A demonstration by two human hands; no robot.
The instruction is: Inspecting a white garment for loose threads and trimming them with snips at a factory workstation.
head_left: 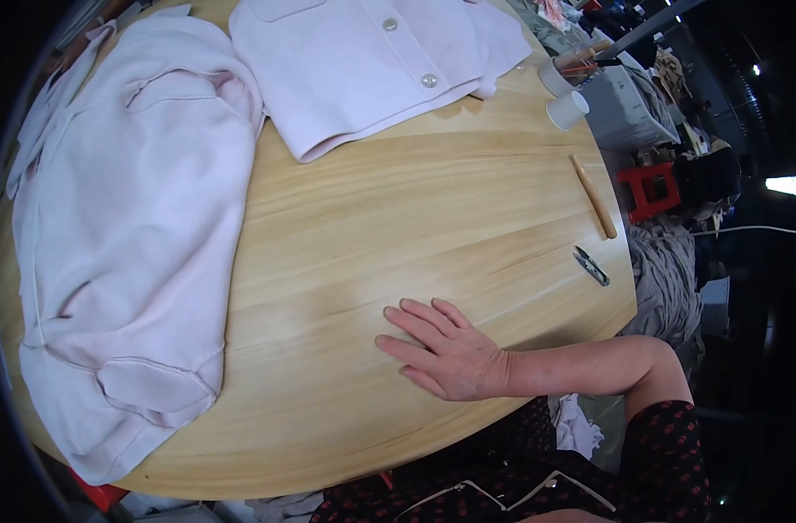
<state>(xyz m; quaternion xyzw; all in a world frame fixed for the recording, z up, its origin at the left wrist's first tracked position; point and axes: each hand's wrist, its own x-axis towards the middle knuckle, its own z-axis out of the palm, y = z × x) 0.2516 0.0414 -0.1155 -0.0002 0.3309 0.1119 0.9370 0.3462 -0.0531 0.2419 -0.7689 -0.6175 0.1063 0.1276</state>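
Note:
My right hand point(450, 353) lies on the wooden table point(346, 253) near its front edge, palm down, with the fingers apart and nothing held. The forearm comes in from the right, and the sleeve is dark with small red marks. My left hand is out of view. Left of the right hand, across a stretch of tabletop, a pale pink knitted garment point(145, 227) lies in loose folds along the table's left side. At the far side a pale pink button-front garment point(354, 74) with round buttons is spread flat; its upper part is cut off by the picture's edge.
Thread snips point(591, 267) and a slim wooden stick point(594, 196) lie near the right table edge. Beyond them stands a white cup point(567, 111), beside a tool-filled container point(557, 78). A red stool point(650, 190) and piled grey cloth point(664, 279) are off the table's right side.

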